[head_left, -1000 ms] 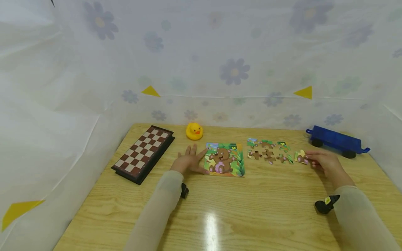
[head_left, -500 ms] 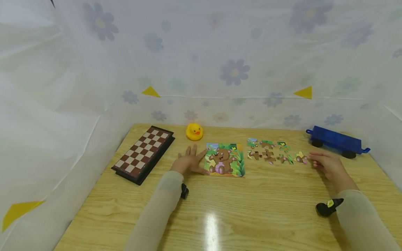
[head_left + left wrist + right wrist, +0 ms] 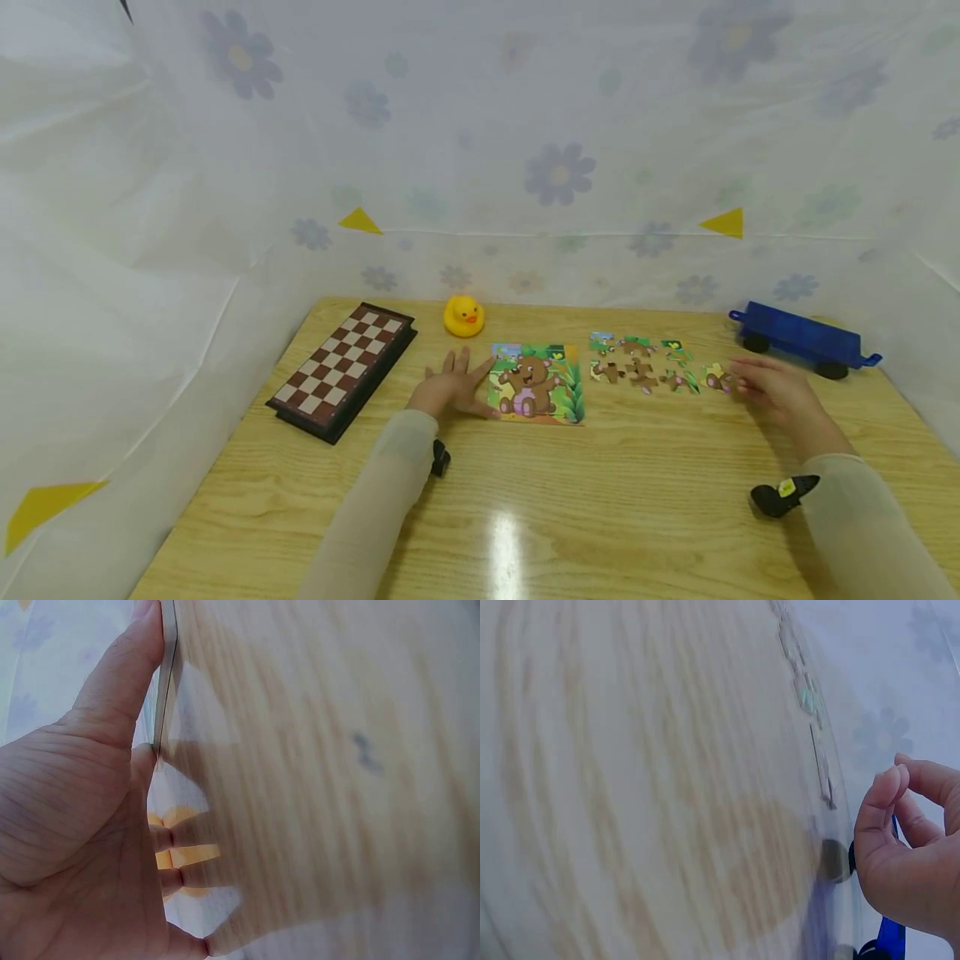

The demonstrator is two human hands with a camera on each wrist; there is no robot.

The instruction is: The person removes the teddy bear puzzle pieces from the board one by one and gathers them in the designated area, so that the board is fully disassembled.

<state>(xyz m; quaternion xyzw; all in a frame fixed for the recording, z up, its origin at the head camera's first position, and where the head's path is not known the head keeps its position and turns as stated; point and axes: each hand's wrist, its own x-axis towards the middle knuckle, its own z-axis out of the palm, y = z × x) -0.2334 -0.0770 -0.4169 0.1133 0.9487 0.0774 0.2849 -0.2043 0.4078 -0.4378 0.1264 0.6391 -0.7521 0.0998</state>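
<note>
My left hand (image 3: 448,390) lies spread, fingers straight, at the left edge of a square bear-picture puzzle board (image 3: 540,383). In the left wrist view the thumb (image 3: 120,682) rests along the board's edge (image 3: 166,675). To the right, my right hand (image 3: 776,392) overlaps the right side of a bear puzzle piece (image 3: 716,377) in the head view. In the right wrist view, thumb and fingertips of the right hand (image 3: 911,825) meet with nothing visible between them, apart from the edge-on piece (image 3: 821,765). Several other loose puzzle pieces (image 3: 641,373) lie in rows between board and right hand.
A folded checkered game board (image 3: 341,367) stands at the left of the wooden table (image 3: 600,500). A yellow rubber duck (image 3: 464,317) sits behind the left hand. At the back right is a blue toy wagon (image 3: 798,336) with black wheels. White floral sheeting (image 3: 562,125) surrounds the table.
The right hand drew back rightward from the bear puzzle piece, then came leftward over its edge again. That piece stays in about the same spot. The left hand has not moved.
</note>
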